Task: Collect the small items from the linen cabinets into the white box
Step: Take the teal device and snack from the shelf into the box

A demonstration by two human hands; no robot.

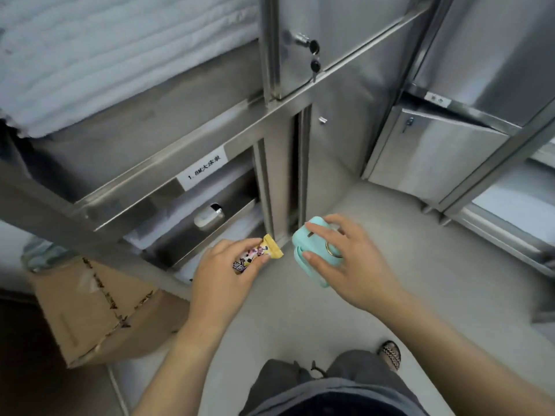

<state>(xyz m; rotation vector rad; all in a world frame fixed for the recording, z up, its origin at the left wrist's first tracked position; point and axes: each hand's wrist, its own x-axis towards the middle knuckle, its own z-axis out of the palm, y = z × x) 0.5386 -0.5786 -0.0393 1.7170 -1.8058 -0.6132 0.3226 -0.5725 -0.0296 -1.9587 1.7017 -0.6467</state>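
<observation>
Hands hover in front of the steel linen cabinet [186,94], both below the white label [201,168] stuck on its shelf edge. The left hand [222,274], below and slightly right of the label, pinches a snack packet [270,249] between thumb and curled fingers, the packet's yellow crimped end poking out to the right. The right hand [351,262], farther right of the label and at much the same height, grips a mint-green pouch [303,240] (a gold ring [330,250] shows on it between the fingers), fingers spread over its top and thumb against its near side. Directly beneath the label, inside the open compartment, a small pale rounded item [208,217] lies on the shelf. Folded white linen [105,55] is stacked above and left of the label; a cardboard box [99,310] sits on the floor below and left of it.
</observation>
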